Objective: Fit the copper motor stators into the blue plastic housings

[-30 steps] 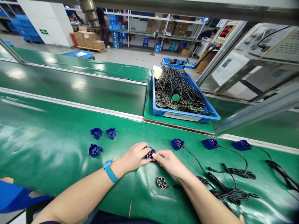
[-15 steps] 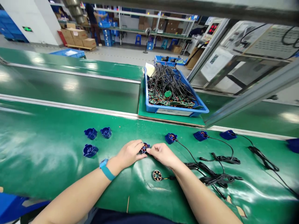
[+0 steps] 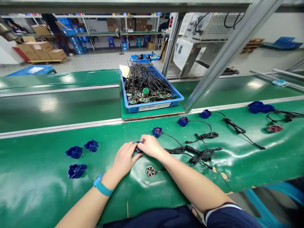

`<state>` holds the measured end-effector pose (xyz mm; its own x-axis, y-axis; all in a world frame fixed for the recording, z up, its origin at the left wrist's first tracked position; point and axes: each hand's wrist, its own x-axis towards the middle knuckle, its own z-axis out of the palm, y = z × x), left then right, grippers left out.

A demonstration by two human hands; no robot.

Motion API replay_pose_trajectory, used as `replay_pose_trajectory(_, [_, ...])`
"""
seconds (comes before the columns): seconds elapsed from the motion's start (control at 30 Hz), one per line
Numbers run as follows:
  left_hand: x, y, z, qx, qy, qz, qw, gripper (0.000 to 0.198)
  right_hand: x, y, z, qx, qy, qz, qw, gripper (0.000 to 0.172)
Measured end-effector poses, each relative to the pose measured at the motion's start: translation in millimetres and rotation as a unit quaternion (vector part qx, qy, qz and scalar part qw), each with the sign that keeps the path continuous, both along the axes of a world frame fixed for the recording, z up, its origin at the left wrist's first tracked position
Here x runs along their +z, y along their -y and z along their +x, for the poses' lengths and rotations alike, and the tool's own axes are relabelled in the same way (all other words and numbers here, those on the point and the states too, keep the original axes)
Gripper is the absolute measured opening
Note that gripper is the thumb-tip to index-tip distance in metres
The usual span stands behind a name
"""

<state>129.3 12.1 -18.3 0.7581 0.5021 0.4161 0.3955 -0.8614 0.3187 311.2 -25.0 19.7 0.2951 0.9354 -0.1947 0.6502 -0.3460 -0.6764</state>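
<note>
A small round blue plastic housing [image 3: 138, 148] is between my hands on the green bench, mostly covered by fingers. My left hand [image 3: 124, 158], a blue band at its wrist, grips it from the left with thumb and fingers. My right hand [image 3: 149, 146] is closed at its top right side, fingertips pressed onto it; what they pinch inside is hidden. Just below lies a ring-shaped coil part [image 3: 150, 171] with copper windings and a lead running under my right forearm. To the right, a blue housing [image 3: 157, 132] holds a coil with a black cable.
Three blue housings, one of them the front housing [image 3: 77, 171], stand at left. More cabled housings [image 3: 183, 121] and bundled black cables [image 3: 201, 155] lie at right. A blue tray [image 3: 154, 106] of wired circuit boards sits behind, beside a slanted metal post [image 3: 213, 69].
My view has turned to the right, showing more of the bench there. My right hand now covers more of the housing, which both hands still hold.
</note>
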Motion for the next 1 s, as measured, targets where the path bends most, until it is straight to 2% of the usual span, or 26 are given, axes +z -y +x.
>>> replay_pose_trajectory(0.1, [7.3, 4, -1, -0.03, -0.064, -0.047, 0.996, 0.093, 1.5, 7, 36, -0.023, 0.027, -0.008, 0.999, 0.011])
replay_pose_trajectory(0.17, [14.1, -1, -11, 0.004, -0.067, -0.029, 0.997, 0.095, 2.7, 17, 67, -0.047, 0.048, -0.02, 0.998, 0.011])
replay_pose_trajectory(0.23, [22.1, -12, -26, 0.134, -0.073, 0.027, 0.988, 0.082, 5.2, 28, 97, -0.09, 0.093, -0.039, 0.991, 0.017])
replay_pose_trajectory(0.3, [29.4, -27, -44, 0.295, -0.103, 0.07, 0.947, 0.074, 10.7, 39, 120, -0.154, 0.174, -0.051, 0.971, 0.026])
replay_pose_trajectory(0.33, [32.0, -33, -52, 0.355, -0.123, 0.077, 0.923, 0.074, 15.2, 44, 127, -0.184, 0.221, -0.041, 0.957, 0.03])
replay_pose_trajectory(0.4, [33.5, -44, -64, 0.411, -0.16, 0.069, 0.895, 0.075, 27.3, 54, 126, -0.207, 0.282, 0.02, 0.937, 0.036])
replay_pose_trajectory(0.47, [29.7, -50, -68, 0.402, -0.177, 0.059, 0.896, 0.071, 40.3, 64, 108, -0.134, 0.264, 0.085, 0.951, 0.038])
replay_pose_trajectory(0.53, [21.8, -49, -65, 0.362, -0.168, 0.056, 0.915, 0.062, 48.1, 74, 78, 0.027, 0.175, 0.071, 0.982, 0.042])
replay_pose_trajectory(0.57, [17.0, -47, -61, 0.332, -0.153, 0.058, 0.929, 0.059, 48.7, 78, 60, 0.121, 0.132, 0.038, 0.983, 0.045])
replay_pose_trajectory(0.63, [7.4, -40, -49, 0.256, -0.109, 0.061, 0.959, 0.052, 43.7, 85, 26, 0.268, 0.113, -0.031, 0.956, 0.052])
replay_pose_trajectory(0.7, [-0.4, -31, -37, 0.172, -0.056, 0.046, 0.982, 0.048, 34.1, 87, 0, 0.34, 0.157, -0.057, 0.925, 0.051])
replay_pose_trajectory(0.73, [-3.0, -27, -32, 0.135, -0.03, 0.031, 0.99, 0.047, 29.3, 86, -8, 0.354, 0.176, -0.053, 0.917, 0.048])
replay_pose_trajectory(0.8, [-5.3, -20, -25, 0.077, 0.006, -0.007, 0.997, 0.05, 21.0, 81, -13, 0.344, 0.184, -0.034, 0.92, 0.039])
replay_pose_trajectory(0.9, [-3.3, -15, -21, 0.03, 0.029, -0.06, 0.997, 0.051, 9.5, 65, -4, 0.26, 0.176, 0.0, 0.95, 0.029])
replay_pose_trajectory(1.0, [-0.8, -16, -24, 0.026, 0.038, -0.089, 0.995, 0.052, -4.1, 50, 9, 0.171, 0.164, 0.022, 0.971, 0.04])
